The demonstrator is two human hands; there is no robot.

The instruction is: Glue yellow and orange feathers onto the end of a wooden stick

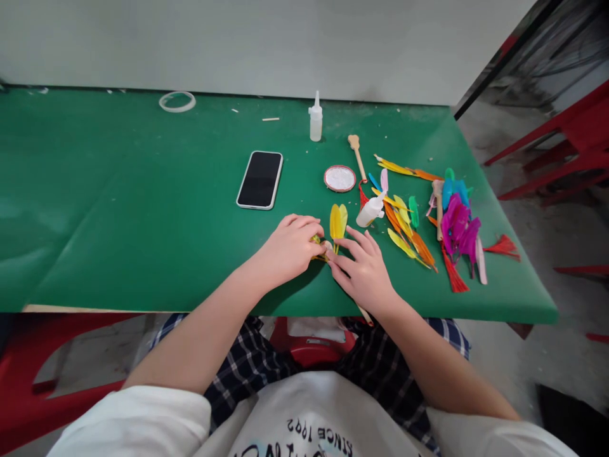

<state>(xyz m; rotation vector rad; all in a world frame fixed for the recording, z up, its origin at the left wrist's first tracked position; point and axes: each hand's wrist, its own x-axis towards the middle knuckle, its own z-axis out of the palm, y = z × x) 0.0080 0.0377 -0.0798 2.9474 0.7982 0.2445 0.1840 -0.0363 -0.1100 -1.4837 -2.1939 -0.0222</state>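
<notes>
Near the table's front edge, my left hand [295, 246] is closed, its fingertips around a small yellow piece and thin quills that are mostly covered. My right hand [364, 270] meets it from the other side, thumb and forefinger pinching at the base of two upright yellow feathers [338, 222]; the other fingers are spread. From under the right palm a wooden stick [365, 315] with a small hole pokes out past the table edge. Between the fingertips the join of feathers and stick is largely hidden.
The green table [143, 190] holds a phone [260, 180], a round white-faced disc [339, 178], an upright glue bottle [316, 118], a tilted one [371, 211], a wooden handle [356, 157], loose feathers [404, 222], a magenta feather bundle [459, 225] and a tape ring [177, 101].
</notes>
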